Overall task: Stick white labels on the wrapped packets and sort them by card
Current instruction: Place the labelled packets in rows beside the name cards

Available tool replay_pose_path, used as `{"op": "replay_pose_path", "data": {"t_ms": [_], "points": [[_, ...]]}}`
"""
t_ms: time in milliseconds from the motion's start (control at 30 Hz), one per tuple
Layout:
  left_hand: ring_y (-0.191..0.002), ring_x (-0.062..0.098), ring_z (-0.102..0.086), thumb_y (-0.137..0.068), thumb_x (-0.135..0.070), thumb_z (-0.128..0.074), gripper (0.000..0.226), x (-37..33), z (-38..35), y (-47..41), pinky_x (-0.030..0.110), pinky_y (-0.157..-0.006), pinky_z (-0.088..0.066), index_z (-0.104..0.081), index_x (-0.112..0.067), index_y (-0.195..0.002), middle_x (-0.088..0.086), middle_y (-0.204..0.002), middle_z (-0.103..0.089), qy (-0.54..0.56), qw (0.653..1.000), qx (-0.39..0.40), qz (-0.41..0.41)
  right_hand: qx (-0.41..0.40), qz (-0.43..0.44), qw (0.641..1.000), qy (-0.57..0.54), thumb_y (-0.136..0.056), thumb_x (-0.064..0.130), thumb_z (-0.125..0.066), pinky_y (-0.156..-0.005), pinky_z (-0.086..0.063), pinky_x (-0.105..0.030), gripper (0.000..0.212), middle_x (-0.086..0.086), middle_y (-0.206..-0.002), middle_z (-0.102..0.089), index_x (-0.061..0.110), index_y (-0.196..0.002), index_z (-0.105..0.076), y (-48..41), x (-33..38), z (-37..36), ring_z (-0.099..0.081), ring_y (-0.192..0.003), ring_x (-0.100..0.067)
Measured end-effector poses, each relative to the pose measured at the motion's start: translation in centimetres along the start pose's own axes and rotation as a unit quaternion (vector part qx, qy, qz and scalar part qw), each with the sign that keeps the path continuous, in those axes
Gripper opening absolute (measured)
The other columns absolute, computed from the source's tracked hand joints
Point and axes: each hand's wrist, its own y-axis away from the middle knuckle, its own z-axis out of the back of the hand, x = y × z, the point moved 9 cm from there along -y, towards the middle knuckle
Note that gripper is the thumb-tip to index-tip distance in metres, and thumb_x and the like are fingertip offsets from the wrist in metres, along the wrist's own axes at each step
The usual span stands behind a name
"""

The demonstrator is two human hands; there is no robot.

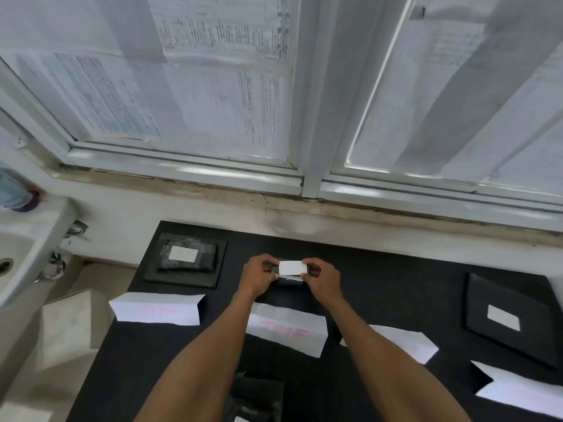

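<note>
Papers covered in print hang across the window panes behind the black tabletop (396, 284). Over it the left hand (259, 275) and the right hand (323, 278) are held close together. Each pinches one short end of a white label (292, 267), which is stretched flat between them. Directly under the hands sits a dark wrapped packet (289, 281). I cannot tell whether the label already touches it.

Out beyond the left hand, a tray (152, 269) holds a packet that already has a label (184, 254). Well off to the side of the right hand another dark tray (487, 336) shows a white patch. Folded cards stand on the near side of the hands, one with pink lettering below the wrists (286, 328) and one off to the left (157, 309); their words are too blurred to read.

The step looks like laying the label down. To do it well, the person would keep it taut and square to the wrap, land one edge first, then smooth across with a thumb so no crease is trapped in the slippery film. Only then should the packet go behind its card.
</note>
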Motion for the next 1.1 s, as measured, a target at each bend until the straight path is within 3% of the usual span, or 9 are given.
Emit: {"op": "replay_pose_path", "data": {"t_ms": [233, 400, 500, 633, 800, 933, 1100], "points": [[-0.105, 0.017, -0.067, -0.075, 0.004, -0.075, 0.028, 0.4, 0.4, 0.7, 0.037, -0.098, -0.053, -0.070, -0.018, -0.091, 0.004, -0.111, -0.072, 0.009, 1.000, 0.009, 0.011, -0.003, -0.010, 1.000, 0.018, -0.076, -0.002, -0.071, -0.092, -0.050, -0.024, 0.041, -0.006, -0.115, -0.067, 0.014, -0.113, -0.065, 1.0, 0.6, -0.2, -0.064, -0.107, -0.020], [-0.099, 0.013, -0.065, -0.073, 0.001, -0.077, 0.029, -1.6, 2.7, 2.4, 0.025, -0.092, -0.049, -0.071, -0.010, -0.099, 0.007, -0.107, -0.072, 0.003, 1.000, -0.006, -0.014, -0.038, -0.011, 0.997, 0.073, -0.073, 0.010, -0.073, -0.093, -0.042, -0.028, 0.058, -0.013, -0.123, -0.057, 0.016, -0.128, -0.055, 2.4, 2.7, 0.6, -0.056, -0.113, -0.028], [-0.106, 0.017, -0.064, -0.074, -0.007, -0.077, 0.027, -1.0, 5.1, 4.6, 0.032, -0.097, -0.050, -0.071, -0.019, -0.098, 0.006, -0.110, -0.071, -0.006, 1.000, -0.017, -0.010, -0.041, -0.013, 0.996, 0.075, -0.077, 0.012, -0.072, -0.094, -0.043, -0.031, 0.053, -0.014, -0.124, -0.055, 0.017, -0.127, -0.054, 4.8, 4.0, -0.6, -0.055, -0.113, -0.029], [-0.102, 0.017, -0.064, -0.076, -0.007, -0.074, 0.028, -0.1, 8.9, 8.7, 0.031, -0.093, -0.051, -0.072, -0.017, -0.102, 0.008, -0.107, -0.069, -0.019, 0.999, -0.043, -0.011, -0.032, 0.010, 0.997, 0.064, -0.079, 0.013, -0.071, -0.091, -0.041, -0.026, 0.047, -0.012, -0.124, -0.058, 0.013, -0.124, -0.057, 9.1, 6.3, -3.3, -0.056, -0.113, -0.027], [-0.096, 0.018, -0.062, -0.079, -0.006, -0.073, 0.028, 3.9, 13.1, 15.8, 0.029, -0.086, -0.049, -0.070, -0.011, -0.106, 0.009, -0.103, -0.067, -0.020, 0.998, -0.058, 0.002, 0.013, 0.032, 0.998, 0.050, -0.078, 0.014, -0.073, -0.095, -0.047, -0.033, 0.042, -0.009, -0.119, -0.063, 0.014, -0.118, -0.061, 15.7, 7.7, -9.0, -0.060, -0.110, -0.025], [-0.081, 0.023, -0.063, -0.076, -0.004, -0.074, 0.023, 8.9, 15.0, 21.2, 0.025, -0.067, -0.047, -0.071, -0.014, -0.096, 0.012, -0.090, -0.068, -0.016, 0.997, -0.072, 0.039, 0.059, 0.042, 0.994, 0.076, -0.075, 0.019, -0.076, -0.088, -0.048, -0.030, 0.043, -0.009, -0.109, -0.065, 0.014, -0.116, -0.062, 21.2, 7.5, -13.8, -0.063, -0.099, -0.024], [-0.096, 0.022, -0.066, -0.081, -0.005, -0.072, 0.022, 15.7, 15.5, 26.7, 0.029, -0.084, -0.051, -0.070, -0.011, -0.102, 0.009, -0.103, -0.070, -0.045, 0.992, -0.041, 0.114, 0.174, 0.129, 0.961, 0.174, -0.076, 0.030, -0.078, -0.091, -0.045, -0.030, 0.053, -0.009, -0.119, -0.062, 0.016, -0.124, -0.059, 29.4, 7.3, -19.9, -0.059, -0.110, -0.026]]}}
